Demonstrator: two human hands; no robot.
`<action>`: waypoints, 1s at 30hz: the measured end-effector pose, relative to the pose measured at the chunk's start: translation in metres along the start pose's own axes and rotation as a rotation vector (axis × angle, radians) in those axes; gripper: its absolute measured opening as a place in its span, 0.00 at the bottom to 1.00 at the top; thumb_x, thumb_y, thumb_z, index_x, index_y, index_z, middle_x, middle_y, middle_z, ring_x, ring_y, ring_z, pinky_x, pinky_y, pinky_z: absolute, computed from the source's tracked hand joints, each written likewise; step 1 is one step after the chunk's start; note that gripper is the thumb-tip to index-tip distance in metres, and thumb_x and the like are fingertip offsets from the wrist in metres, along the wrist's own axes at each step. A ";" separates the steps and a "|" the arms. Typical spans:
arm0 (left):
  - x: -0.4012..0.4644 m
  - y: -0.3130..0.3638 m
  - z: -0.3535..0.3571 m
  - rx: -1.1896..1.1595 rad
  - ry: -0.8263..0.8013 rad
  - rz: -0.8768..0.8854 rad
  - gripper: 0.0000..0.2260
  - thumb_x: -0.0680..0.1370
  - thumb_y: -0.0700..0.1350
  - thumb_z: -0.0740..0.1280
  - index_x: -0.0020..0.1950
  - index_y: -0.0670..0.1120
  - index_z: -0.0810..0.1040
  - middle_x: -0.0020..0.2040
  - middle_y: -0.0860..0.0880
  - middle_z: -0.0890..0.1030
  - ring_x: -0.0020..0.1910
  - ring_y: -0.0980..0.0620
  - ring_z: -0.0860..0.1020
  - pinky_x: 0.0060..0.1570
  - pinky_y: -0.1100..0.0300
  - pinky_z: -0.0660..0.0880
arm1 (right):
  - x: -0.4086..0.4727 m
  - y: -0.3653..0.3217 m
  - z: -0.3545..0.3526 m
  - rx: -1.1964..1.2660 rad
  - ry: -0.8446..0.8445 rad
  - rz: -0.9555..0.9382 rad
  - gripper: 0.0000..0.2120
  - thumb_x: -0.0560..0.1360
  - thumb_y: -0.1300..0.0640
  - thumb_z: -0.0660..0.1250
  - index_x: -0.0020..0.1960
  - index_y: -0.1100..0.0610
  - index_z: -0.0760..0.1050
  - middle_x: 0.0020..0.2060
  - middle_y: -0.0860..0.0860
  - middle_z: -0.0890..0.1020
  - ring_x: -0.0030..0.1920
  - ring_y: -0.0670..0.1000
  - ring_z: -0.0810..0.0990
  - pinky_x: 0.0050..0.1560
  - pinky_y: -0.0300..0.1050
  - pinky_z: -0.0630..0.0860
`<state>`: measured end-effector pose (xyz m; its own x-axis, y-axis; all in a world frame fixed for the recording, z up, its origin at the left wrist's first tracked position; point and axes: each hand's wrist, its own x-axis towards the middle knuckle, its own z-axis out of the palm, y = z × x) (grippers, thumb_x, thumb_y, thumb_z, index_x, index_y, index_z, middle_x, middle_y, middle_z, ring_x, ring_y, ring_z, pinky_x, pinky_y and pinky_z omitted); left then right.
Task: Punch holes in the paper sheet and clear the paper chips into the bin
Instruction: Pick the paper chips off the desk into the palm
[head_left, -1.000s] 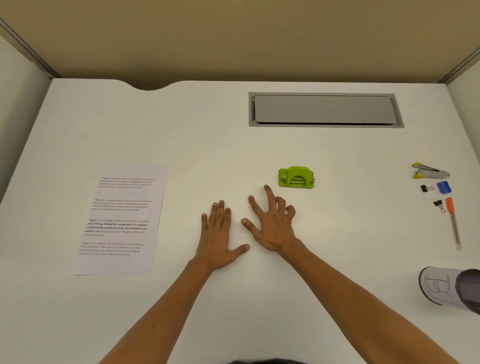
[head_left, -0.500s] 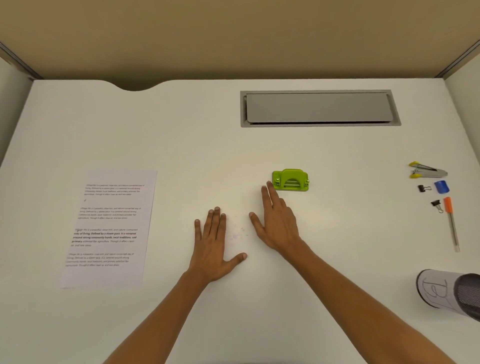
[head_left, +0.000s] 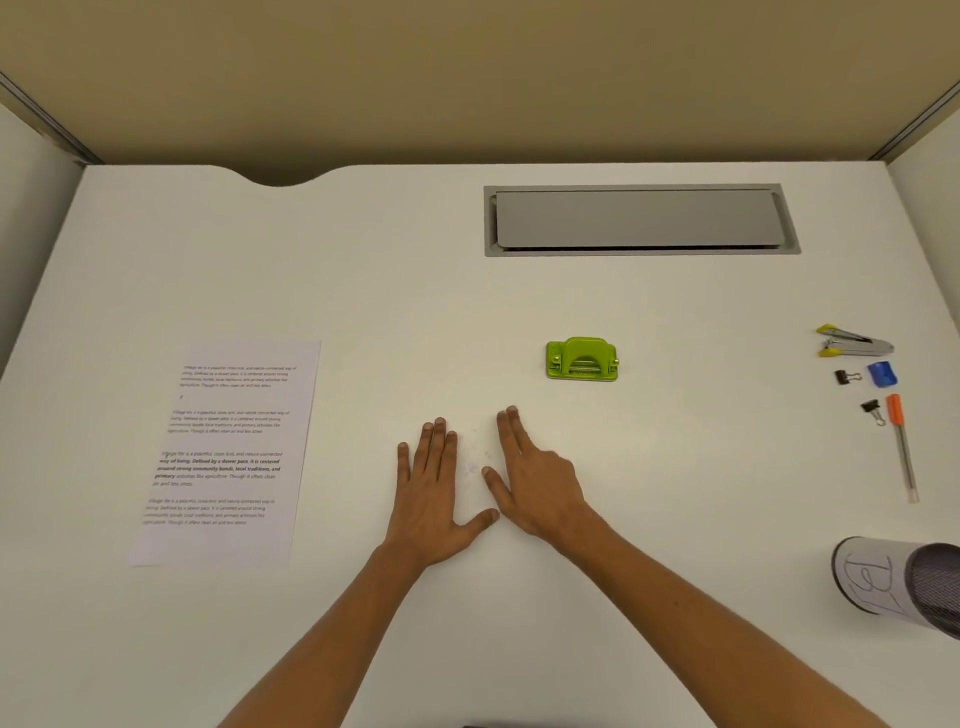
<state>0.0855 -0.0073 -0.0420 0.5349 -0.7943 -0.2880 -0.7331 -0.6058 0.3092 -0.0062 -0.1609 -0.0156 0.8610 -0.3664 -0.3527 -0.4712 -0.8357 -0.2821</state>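
Observation:
A printed paper sheet lies flat on the white desk at the left. The green hole punch stands in the middle, beyond my hands. My left hand rests flat on the desk, fingers together and thumb out. My right hand is on its edge just to the right, fingers straight. Between the two hands lie a few small white paper chips, faint against the desk. A mesh bin wrapped in a paper label lies on its side at the right edge. Neither hand holds anything.
A grey cable hatch is set into the desk at the back. At the far right lie a stapler, a blue sharpener, two binder clips and an orange-capped pen. Partition walls close in the desk on three sides.
My right hand drew back from the punch toward me and to the left, turning onto its edge with fingers together, closer to my left hand. The left hand barely moved.

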 end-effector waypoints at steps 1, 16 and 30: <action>-0.002 0.002 0.001 -0.009 -0.002 -0.001 0.49 0.72 0.74 0.53 0.80 0.40 0.47 0.81 0.42 0.45 0.80 0.45 0.43 0.76 0.41 0.41 | -0.007 -0.002 0.004 0.006 -0.004 -0.023 0.34 0.81 0.41 0.50 0.80 0.55 0.41 0.80 0.51 0.46 0.44 0.58 0.83 0.43 0.50 0.80; -0.029 -0.002 -0.015 -0.383 0.079 -0.010 0.47 0.73 0.60 0.72 0.81 0.46 0.47 0.80 0.55 0.47 0.79 0.56 0.48 0.77 0.59 0.48 | -0.013 0.011 0.016 0.644 0.388 0.101 0.15 0.74 0.57 0.71 0.61 0.52 0.78 0.49 0.46 0.86 0.47 0.46 0.84 0.48 0.51 0.82; -0.053 0.002 -0.027 -1.034 0.272 -0.411 0.23 0.71 0.41 0.77 0.63 0.48 0.73 0.49 0.48 0.83 0.44 0.57 0.82 0.44 0.62 0.80 | 0.013 -0.027 0.008 0.698 0.447 -0.029 0.13 0.74 0.69 0.64 0.57 0.62 0.80 0.50 0.55 0.84 0.46 0.51 0.82 0.50 0.43 0.81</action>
<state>0.0672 0.0322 -0.0017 0.8194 -0.4351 -0.3731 0.1473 -0.4692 0.8707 0.0164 -0.1401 -0.0204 0.8003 -0.5995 0.0094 -0.3314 -0.4554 -0.8263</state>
